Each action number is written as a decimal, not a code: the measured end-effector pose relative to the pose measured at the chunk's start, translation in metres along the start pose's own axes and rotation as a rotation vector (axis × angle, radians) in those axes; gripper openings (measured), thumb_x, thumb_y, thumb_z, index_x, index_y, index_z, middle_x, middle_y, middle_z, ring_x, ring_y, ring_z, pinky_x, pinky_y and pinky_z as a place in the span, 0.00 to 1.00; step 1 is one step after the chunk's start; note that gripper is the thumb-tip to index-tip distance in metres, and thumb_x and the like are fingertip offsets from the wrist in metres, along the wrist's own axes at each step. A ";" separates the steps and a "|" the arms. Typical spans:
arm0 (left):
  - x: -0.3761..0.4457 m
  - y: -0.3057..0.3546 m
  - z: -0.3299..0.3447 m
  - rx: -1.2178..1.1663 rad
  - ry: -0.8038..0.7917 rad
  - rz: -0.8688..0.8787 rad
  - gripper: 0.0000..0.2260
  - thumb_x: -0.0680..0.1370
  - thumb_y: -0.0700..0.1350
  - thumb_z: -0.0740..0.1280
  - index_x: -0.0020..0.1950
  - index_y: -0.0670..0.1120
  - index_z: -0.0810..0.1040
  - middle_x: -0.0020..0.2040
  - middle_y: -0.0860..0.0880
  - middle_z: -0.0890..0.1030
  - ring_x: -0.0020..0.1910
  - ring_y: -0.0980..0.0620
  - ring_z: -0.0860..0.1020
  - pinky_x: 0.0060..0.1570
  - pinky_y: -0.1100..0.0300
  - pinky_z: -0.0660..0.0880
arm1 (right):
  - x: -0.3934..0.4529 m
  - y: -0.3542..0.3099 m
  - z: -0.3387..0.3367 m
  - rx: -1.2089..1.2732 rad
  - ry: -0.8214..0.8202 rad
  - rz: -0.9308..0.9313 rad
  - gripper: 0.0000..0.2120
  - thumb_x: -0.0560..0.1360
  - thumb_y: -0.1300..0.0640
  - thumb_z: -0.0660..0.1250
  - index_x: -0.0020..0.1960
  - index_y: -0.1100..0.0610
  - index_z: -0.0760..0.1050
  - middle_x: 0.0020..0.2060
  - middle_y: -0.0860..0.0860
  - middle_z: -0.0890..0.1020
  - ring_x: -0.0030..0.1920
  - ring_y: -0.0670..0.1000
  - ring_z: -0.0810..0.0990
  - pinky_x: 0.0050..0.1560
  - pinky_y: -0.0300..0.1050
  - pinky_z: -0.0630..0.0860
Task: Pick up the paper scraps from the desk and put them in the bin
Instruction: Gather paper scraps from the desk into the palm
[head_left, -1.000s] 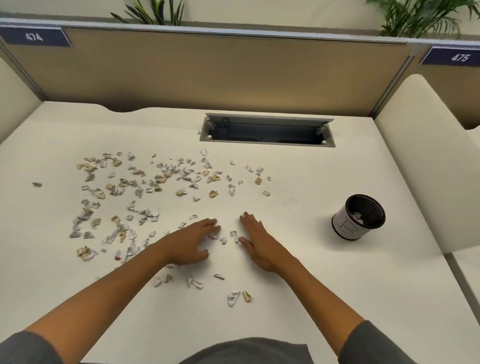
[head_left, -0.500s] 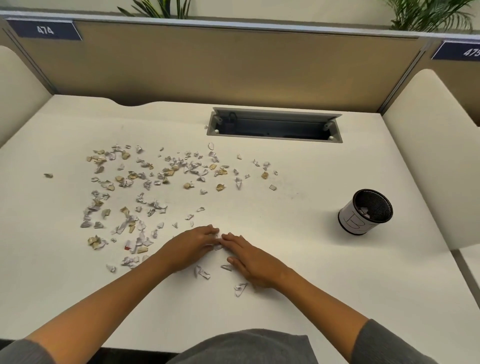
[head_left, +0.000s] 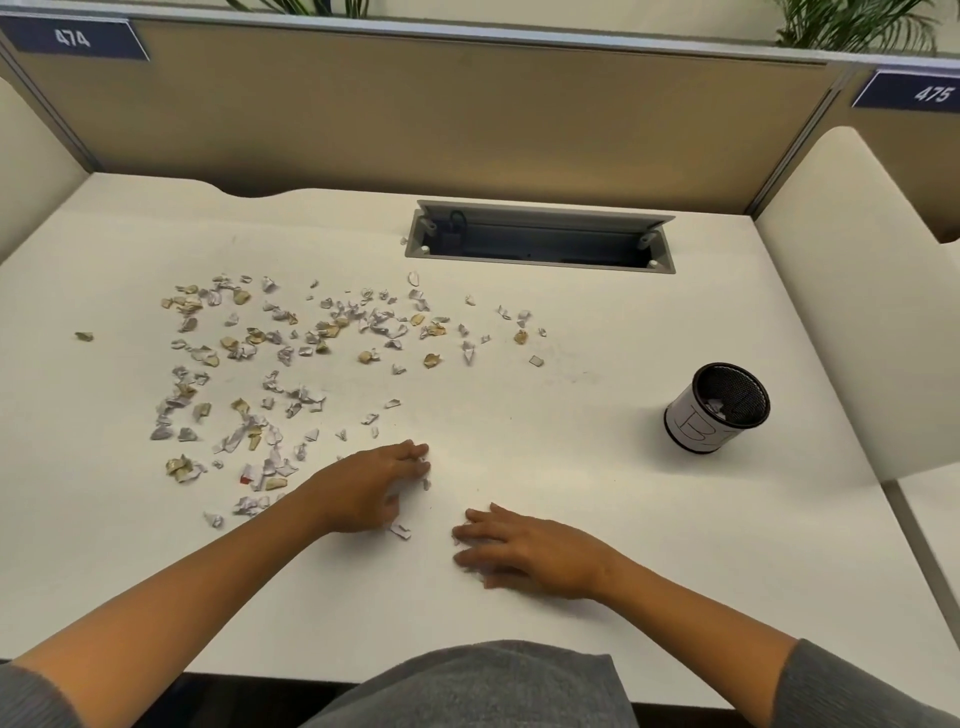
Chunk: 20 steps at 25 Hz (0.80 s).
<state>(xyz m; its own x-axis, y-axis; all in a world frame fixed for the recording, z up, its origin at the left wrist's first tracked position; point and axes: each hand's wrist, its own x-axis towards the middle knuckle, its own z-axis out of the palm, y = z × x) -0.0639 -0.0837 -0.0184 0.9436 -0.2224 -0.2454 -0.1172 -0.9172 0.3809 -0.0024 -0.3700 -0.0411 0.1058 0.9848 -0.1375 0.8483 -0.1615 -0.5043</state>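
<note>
Several white and tan paper scraps (head_left: 291, 364) lie scattered over the left and middle of the white desk (head_left: 571, 467). My left hand (head_left: 371, 488) rests on the desk over a few scraps, fingers bent, with small white bits showing at its fingertips and one scrap (head_left: 400, 530) just below it. My right hand (head_left: 524, 551) lies flat on the desk with straight fingers, a scrap or two partly hidden under them. The bin (head_left: 717, 408), a small black mesh cup with a white label, stands at the right with some paper inside.
A grey cable tray opening (head_left: 540, 244) is set into the desk at the back. Tan partition panels (head_left: 467, 114) close off the rear; cream side dividers (head_left: 852, 291) flank both sides. A lone scrap (head_left: 84, 336) lies far left.
My hands met over scraps near the desk's front, then parted. The right hand slid back toward me and to the right; the left stayed over its scraps.
</note>
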 end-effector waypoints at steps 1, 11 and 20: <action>0.000 0.000 0.000 0.010 0.007 0.005 0.20 0.77 0.40 0.63 0.69 0.52 0.76 0.74 0.56 0.69 0.69 0.56 0.72 0.62 0.60 0.73 | -0.007 0.001 0.000 0.011 -0.004 0.018 0.20 0.84 0.52 0.57 0.74 0.54 0.69 0.76 0.51 0.66 0.79 0.51 0.59 0.76 0.50 0.63; 0.013 0.010 0.000 0.147 0.031 -0.049 0.11 0.79 0.39 0.60 0.49 0.43 0.83 0.53 0.52 0.80 0.52 0.52 0.78 0.50 0.57 0.74 | -0.012 -0.001 -0.011 0.070 0.292 0.267 0.12 0.82 0.55 0.61 0.59 0.55 0.81 0.57 0.48 0.82 0.57 0.50 0.79 0.53 0.44 0.76; 0.031 0.023 -0.014 -0.170 0.191 -0.253 0.08 0.74 0.35 0.67 0.46 0.43 0.85 0.46 0.49 0.85 0.43 0.54 0.80 0.43 0.66 0.75 | -0.034 0.012 -0.062 0.749 0.881 0.630 0.06 0.73 0.59 0.75 0.45 0.48 0.86 0.42 0.42 0.87 0.45 0.43 0.86 0.48 0.33 0.79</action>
<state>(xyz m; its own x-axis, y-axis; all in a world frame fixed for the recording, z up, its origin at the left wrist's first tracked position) -0.0325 -0.1071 -0.0048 0.9789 0.0850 -0.1857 0.1653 -0.8636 0.4762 0.0359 -0.4015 0.0103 0.9171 0.3931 -0.0663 0.0689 -0.3202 -0.9449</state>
